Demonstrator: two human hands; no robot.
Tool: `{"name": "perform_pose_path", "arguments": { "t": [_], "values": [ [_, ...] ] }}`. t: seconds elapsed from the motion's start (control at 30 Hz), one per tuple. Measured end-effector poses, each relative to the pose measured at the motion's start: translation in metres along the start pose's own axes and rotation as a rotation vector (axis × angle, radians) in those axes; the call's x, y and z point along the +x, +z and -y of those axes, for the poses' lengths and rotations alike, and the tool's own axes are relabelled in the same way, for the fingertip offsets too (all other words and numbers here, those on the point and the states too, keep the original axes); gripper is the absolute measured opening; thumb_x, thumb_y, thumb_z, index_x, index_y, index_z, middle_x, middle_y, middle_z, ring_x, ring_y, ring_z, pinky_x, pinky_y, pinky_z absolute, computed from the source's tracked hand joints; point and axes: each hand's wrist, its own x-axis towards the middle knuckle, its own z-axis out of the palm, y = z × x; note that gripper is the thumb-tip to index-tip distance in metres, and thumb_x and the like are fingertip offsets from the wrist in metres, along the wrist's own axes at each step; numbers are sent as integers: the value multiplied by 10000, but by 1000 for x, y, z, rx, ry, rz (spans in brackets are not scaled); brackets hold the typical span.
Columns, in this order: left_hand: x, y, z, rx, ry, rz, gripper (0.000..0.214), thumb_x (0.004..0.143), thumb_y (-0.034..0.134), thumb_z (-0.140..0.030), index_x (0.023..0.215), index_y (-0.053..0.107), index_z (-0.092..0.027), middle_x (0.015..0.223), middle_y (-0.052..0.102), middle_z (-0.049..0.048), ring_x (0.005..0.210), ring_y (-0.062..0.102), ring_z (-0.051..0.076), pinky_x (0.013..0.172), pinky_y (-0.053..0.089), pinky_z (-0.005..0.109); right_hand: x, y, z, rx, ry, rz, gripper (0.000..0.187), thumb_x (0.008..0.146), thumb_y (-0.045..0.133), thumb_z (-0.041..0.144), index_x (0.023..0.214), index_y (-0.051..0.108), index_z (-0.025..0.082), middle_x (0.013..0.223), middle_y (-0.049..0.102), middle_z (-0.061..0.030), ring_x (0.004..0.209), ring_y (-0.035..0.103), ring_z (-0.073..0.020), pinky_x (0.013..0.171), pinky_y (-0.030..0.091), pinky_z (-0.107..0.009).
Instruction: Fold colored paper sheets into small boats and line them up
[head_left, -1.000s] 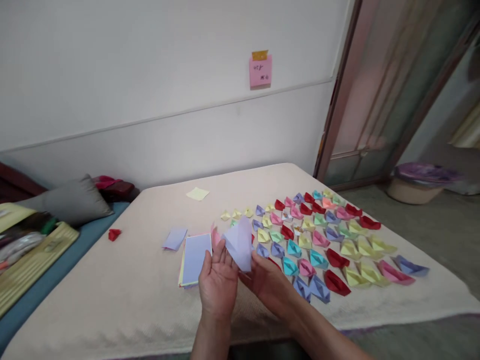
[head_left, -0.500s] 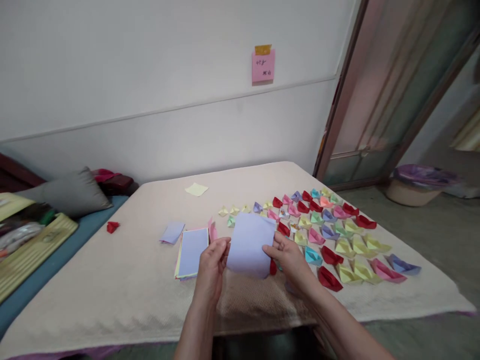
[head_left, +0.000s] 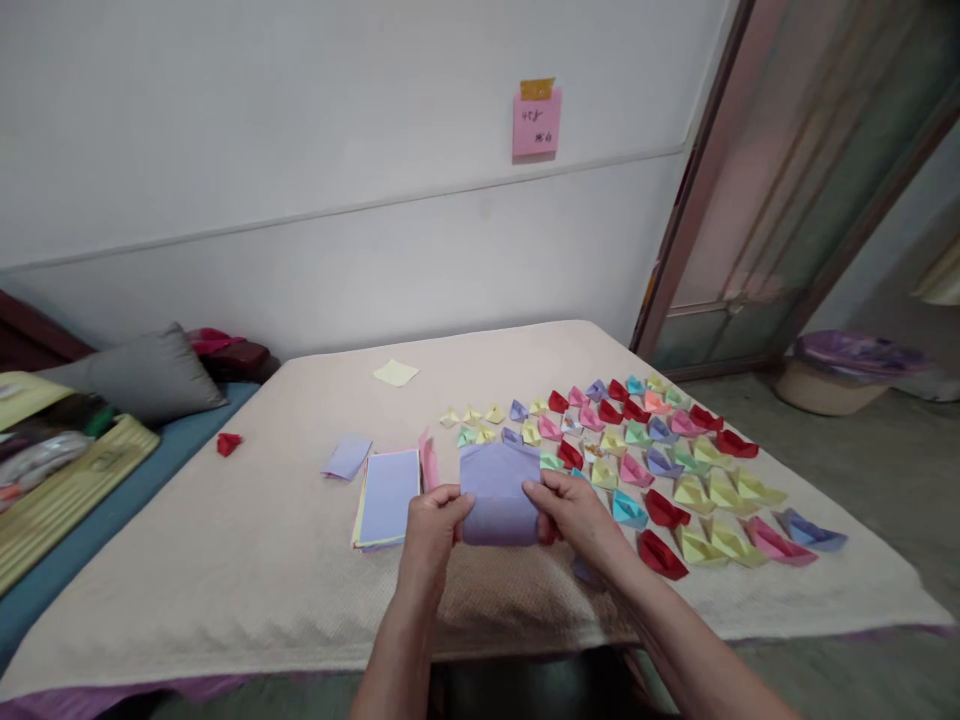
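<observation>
A lavender paper sheet (head_left: pixel 499 490) is held up between both hands just above the cream cloth, its top bent over. My left hand (head_left: pixel 431 525) pinches its left edge and my right hand (head_left: pixel 574 510) pinches its right edge. Left of the hands lies a stack of coloured paper sheets (head_left: pixel 386 485) with a lavender one on top. Right of the hands, several folded paper boats (head_left: pixel 660 460) in red, yellow, pink, blue and green lie in rows.
The cream-covered table (head_left: pixel 225 580) also bears a loose lavender sheet (head_left: pixel 347 457), a yellow sheet (head_left: pixel 395 373) and a red scrap (head_left: pixel 228 442). A grey cushion (head_left: pixel 146 375) lies at left. A pink note (head_left: pixel 537 120) hangs on the wall; a basin (head_left: pixel 832 375) sits on the floor right.
The lavender sheet went from hanging in one hand to being held flat by both hands, and its top edge has now folded down, making it shorter.
</observation>
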Motion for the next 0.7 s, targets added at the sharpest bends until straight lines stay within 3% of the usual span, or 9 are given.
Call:
{"name": "perform_pose_path", "arguments": {
  "t": [0.13, 0.3, 0.43, 0.53, 0.6, 0.7],
  "values": [
    [-3, 4, 1, 10, 2, -17, 296, 739, 607, -381, 562, 570, -147, 541, 563, -6, 515, 444, 101, 519, 319, 216, -1, 4, 0, 68, 42, -3, 336, 788, 540, 426, 552, 447, 206, 453, 575, 11, 360, 421, -112, 384, 302, -227],
    [-6, 12, 2, -72, 61, -47, 234, 720, 625, -318, 574, 545, -154, 596, 523, -24, 607, 471, 111, 600, 361, 219, 0, 3, 2, 92, 20, -147, 287, 704, 626, 367, 535, 468, 196, 439, 509, 41, 393, 410, -99, 410, 301, -219],
    [-6, 16, 1, -192, 87, -116, 169, 629, 681, -229, 619, 532, -151, 857, 609, 13, 677, 527, 110, 634, 391, 223, -1, 4, 8, 185, -9, -247, 191, 627, 679, 283, 693, 522, 196, 524, 535, 57, 430, 430, -95, 437, 318, -215],
    [-5, 19, 1, -261, 69, -195, 315, 567, 721, -202, 846, 579, -163, 978, 612, 45, 709, 571, 126, 671, 434, 251, -1, 5, 10, 338, 8, -252, 432, 594, 690, 216, 987, 512, 212, 727, 623, 28, 517, 532, -116, 501, 404, -231],
    [-4, 19, 1, -298, 83, -223, 463, 545, 736, -189, 978, 572, -172, 1028, 601, 70, 823, 598, 163, 738, 452, 277, -1, 5, 10, 430, 6, -217, 566, 565, 694, 181, 1087, 478, 213, 852, 642, -6, 630, 598, -144, 578, 457, -254],
    [-3, 19, 1, -339, 104, -227, 544, 530, 743, -168, 1045, 567, -180, 1064, 588, 89, 989, 578, 202, 832, 439, 297, -1, 4, 8, 492, 40, -114, 634, 568, 669, 158, 1160, 449, 207, 761, 632, 15, 638, 613, -164, 571, 465, -259]
  ]
}}
